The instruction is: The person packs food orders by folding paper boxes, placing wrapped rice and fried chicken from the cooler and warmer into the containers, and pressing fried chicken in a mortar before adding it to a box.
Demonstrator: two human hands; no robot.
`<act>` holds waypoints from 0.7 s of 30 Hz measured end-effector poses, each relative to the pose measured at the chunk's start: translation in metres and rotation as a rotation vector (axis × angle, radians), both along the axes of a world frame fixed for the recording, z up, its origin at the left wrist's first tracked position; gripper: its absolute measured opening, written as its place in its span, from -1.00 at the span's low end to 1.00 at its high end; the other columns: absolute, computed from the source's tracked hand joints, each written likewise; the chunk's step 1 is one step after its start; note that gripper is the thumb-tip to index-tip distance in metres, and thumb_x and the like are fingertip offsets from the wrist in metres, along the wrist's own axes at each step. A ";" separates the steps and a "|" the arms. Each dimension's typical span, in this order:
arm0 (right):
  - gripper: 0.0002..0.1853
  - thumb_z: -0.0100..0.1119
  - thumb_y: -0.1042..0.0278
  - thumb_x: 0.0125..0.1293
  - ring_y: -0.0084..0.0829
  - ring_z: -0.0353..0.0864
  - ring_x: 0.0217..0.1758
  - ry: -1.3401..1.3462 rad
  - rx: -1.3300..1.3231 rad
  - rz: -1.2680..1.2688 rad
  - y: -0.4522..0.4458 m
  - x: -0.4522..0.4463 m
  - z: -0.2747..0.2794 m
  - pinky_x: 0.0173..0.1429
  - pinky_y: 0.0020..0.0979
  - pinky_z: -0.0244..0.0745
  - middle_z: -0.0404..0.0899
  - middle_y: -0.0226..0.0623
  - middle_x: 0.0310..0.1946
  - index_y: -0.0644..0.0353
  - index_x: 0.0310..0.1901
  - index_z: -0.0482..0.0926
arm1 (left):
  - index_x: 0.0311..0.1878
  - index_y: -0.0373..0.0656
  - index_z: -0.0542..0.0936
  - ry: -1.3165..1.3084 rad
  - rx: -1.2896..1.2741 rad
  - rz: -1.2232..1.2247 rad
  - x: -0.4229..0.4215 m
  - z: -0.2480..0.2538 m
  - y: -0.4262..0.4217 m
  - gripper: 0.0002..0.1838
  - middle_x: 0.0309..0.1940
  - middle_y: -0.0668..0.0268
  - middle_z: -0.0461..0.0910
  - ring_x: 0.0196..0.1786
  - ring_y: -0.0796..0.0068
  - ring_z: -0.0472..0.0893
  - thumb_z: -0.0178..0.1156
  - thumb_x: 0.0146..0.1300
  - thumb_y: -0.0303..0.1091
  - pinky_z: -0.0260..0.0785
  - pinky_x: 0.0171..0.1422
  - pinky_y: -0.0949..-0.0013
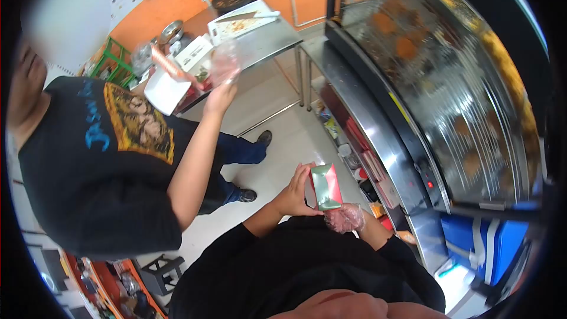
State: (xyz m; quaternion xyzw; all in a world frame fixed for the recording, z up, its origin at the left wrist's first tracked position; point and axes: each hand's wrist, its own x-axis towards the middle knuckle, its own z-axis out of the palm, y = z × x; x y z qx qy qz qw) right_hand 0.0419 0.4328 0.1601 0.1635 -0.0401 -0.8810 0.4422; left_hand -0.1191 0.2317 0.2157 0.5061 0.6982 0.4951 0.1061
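In front of my body, my left hand [293,194] is bare and grips a small green and red box [326,186] from its left side. The thumb lies along the lower edge and the fingers reach over the top. Just below the box is my right hand [345,218], in a clear plastic glove. Its fingers look curled close to the box's bottom edge; whether they touch it, or hold anything, I cannot make out.
To the left stands a person in a black printed T-shirt [88,159], with a gloved hand [224,68] and a white open box [168,90] near a steel table [266,47]. A knife [245,16] lies on a cutting board [230,31]. At right is a glass display warmer [437,100].
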 end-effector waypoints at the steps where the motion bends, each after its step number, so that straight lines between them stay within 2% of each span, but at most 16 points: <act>1: -0.63 0.11 0.00 0.36 -0.36 0.62 -0.27 0.081 0.241 0.011 0.003 0.017 0.008 -0.21 -0.33 0.52 0.64 -0.29 -0.32 0.20 -0.15 0.60 | 0.54 -0.19 -0.29 -0.040 -0.002 -0.011 0.010 0.008 0.004 0.53 0.42 -0.18 0.01 0.50 -0.18 0.07 0.66 -0.32 -0.02 -0.07 0.54 -0.10; 3: -0.54 0.12 -0.10 0.35 -0.36 0.64 -0.24 0.236 0.736 0.038 0.015 0.043 0.028 -0.14 -0.32 0.55 0.65 -0.22 -0.30 0.22 -0.14 0.61 | 0.53 -0.23 -0.30 -0.088 -0.013 -0.021 0.027 0.030 0.017 0.51 0.41 -0.16 0.00 0.49 -0.16 0.09 0.66 -0.29 -0.05 -0.01 0.55 0.01; 4: -0.45 0.09 -0.20 0.34 -0.22 0.67 -0.15 0.234 1.007 0.104 0.018 0.054 0.048 -0.06 -0.26 0.56 0.67 -0.07 -0.23 0.26 -0.17 0.63 | 0.53 -0.24 -0.30 -0.099 -0.025 -0.030 0.036 0.042 0.024 0.51 0.41 -0.16 -0.01 0.48 -0.16 0.10 0.66 -0.29 -0.05 0.00 0.55 0.04; 5: -0.45 0.09 -0.20 0.34 -0.22 0.67 -0.15 0.236 1.024 0.070 0.019 0.064 0.069 -0.06 -0.26 0.56 0.67 -0.07 -0.23 0.26 -0.17 0.63 | 0.53 -0.25 -0.32 -0.157 -0.017 -0.047 0.046 0.052 0.033 0.52 0.41 -0.14 -0.01 0.48 -0.13 0.10 0.65 -0.28 -0.06 -0.01 0.55 0.03; 7: -0.36 0.06 -0.28 0.32 -0.06 0.66 -0.02 0.495 2.080 0.293 0.016 0.087 0.113 0.06 -0.17 0.53 0.65 0.08 -0.11 0.30 -0.10 0.59 | 0.54 -0.25 -0.33 -0.209 -0.015 -0.087 0.072 0.069 0.049 0.52 0.41 -0.13 -0.01 0.49 -0.11 0.10 0.65 -0.28 -0.07 -0.02 0.56 0.03; 8: -0.37 0.12 -0.22 0.30 0.03 0.60 0.10 0.463 2.318 0.328 0.010 0.103 0.145 0.15 -0.12 0.47 0.59 0.16 0.00 0.30 0.04 0.50 | 0.54 -0.24 -0.36 -0.213 -0.002 -0.126 0.084 0.077 0.059 0.53 0.41 -0.12 -0.01 0.49 -0.10 0.10 0.64 -0.27 -0.07 -0.03 0.56 0.04; 9: -0.37 0.12 -0.22 0.30 0.03 0.60 0.10 0.442 2.334 0.311 0.005 0.114 0.154 0.15 -0.12 0.47 0.59 0.16 0.00 0.30 0.04 0.50 | 0.54 -0.23 -0.39 -0.220 0.018 -0.163 0.096 0.085 0.063 0.54 0.42 -0.11 -0.01 0.49 -0.09 0.09 0.64 -0.26 -0.07 -0.04 0.56 0.05; 11: -0.40 0.23 -0.06 0.26 0.03 0.59 0.09 0.197 2.524 -0.028 0.005 0.141 0.167 0.13 -0.09 0.46 0.56 0.14 0.02 0.25 0.14 0.40 | 0.54 -0.19 -0.41 -0.222 0.035 -0.213 0.119 0.107 0.078 0.51 0.45 -0.08 -0.05 0.51 0.00 0.07 0.61 -0.20 -0.10 -0.06 0.57 0.07; 13: -0.40 0.29 0.07 0.23 0.06 0.55 0.08 0.126 2.761 -0.407 0.005 0.186 0.198 0.12 -0.08 0.44 0.50 0.18 0.01 0.29 0.15 0.34 | 0.55 -0.16 -0.42 -0.603 0.320 -0.352 0.165 0.127 0.095 0.47 0.49 -0.04 -0.09 0.52 0.07 0.06 0.59 -0.14 -0.13 -0.07 0.57 0.06; 14: -0.37 0.33 0.11 0.21 -0.01 0.53 0.05 0.082 2.945 -0.524 0.012 0.206 0.191 0.11 -0.14 0.44 0.45 0.11 0.03 0.29 0.17 0.29 | 0.56 -0.16 -0.33 -0.715 0.341 -0.383 0.176 0.125 0.096 0.38 0.50 0.04 -0.02 0.50 0.17 0.13 0.55 -0.08 -0.15 0.01 0.55 0.07; 15: -0.37 0.33 0.11 0.21 -0.01 0.53 0.05 0.039 2.955 -0.531 0.014 0.229 0.195 0.11 -0.14 0.44 0.45 0.11 0.03 0.29 0.17 0.29 | 0.56 -0.16 -0.33 -0.718 0.335 -0.413 0.184 0.118 0.095 0.38 0.50 0.04 -0.02 0.50 0.17 0.13 0.55 -0.08 -0.15 0.01 0.55 0.07; 17: -0.35 0.33 0.26 0.22 -0.16 0.53 0.02 0.000 2.901 -1.128 0.026 0.275 0.201 0.10 -0.21 0.43 0.42 -0.03 0.04 0.26 0.23 0.20 | 0.55 -0.19 -0.11 -0.919 0.197 -0.575 0.201 0.100 0.103 0.23 0.43 0.11 0.21 0.43 0.26 0.29 0.52 -0.03 -0.08 0.15 0.50 0.13; 18: -0.25 0.34 0.34 0.21 -0.25 0.50 0.04 0.022 2.887 -1.206 0.029 0.301 0.210 0.12 -0.27 0.42 0.35 -0.12 0.13 0.22 0.31 0.07 | 0.55 -0.19 -0.11 -0.921 0.194 -0.601 0.219 0.104 0.108 0.23 0.43 0.11 0.21 0.43 0.26 0.29 0.52 -0.03 -0.08 0.15 0.50 0.13; 19: -0.32 0.30 0.34 0.25 -0.28 0.50 0.08 0.081 2.686 -1.389 0.028 0.323 0.228 0.17 -0.32 0.42 0.40 -0.12 0.13 0.24 0.31 0.16 | 0.52 -0.21 0.00 -0.946 0.201 -0.699 0.239 0.109 0.112 0.15 0.38 0.13 0.30 0.40 0.29 0.35 0.51 -0.02 -0.04 0.22 0.46 0.16; 20: -0.37 0.30 0.31 0.27 -0.30 0.51 0.11 0.192 2.532 -1.224 0.040 0.355 0.235 0.19 -0.33 0.41 0.44 -0.12 0.11 0.25 0.29 0.24 | 0.48 -0.23 0.12 -0.971 0.204 -0.796 0.261 0.111 0.118 0.08 0.33 0.14 0.39 0.36 0.32 0.41 0.49 0.00 0.01 0.28 0.42 0.19; 21: -0.42 0.29 0.29 0.29 -0.32 0.51 0.14 0.286 2.365 -1.072 0.051 0.388 0.240 0.22 -0.33 0.41 0.49 -0.12 0.09 0.26 0.27 0.31 | 0.48 -0.23 0.12 -0.979 0.190 -0.819 0.284 0.110 0.126 0.08 0.33 0.14 0.39 0.36 0.32 0.41 0.49 0.00 0.01 0.28 0.42 0.19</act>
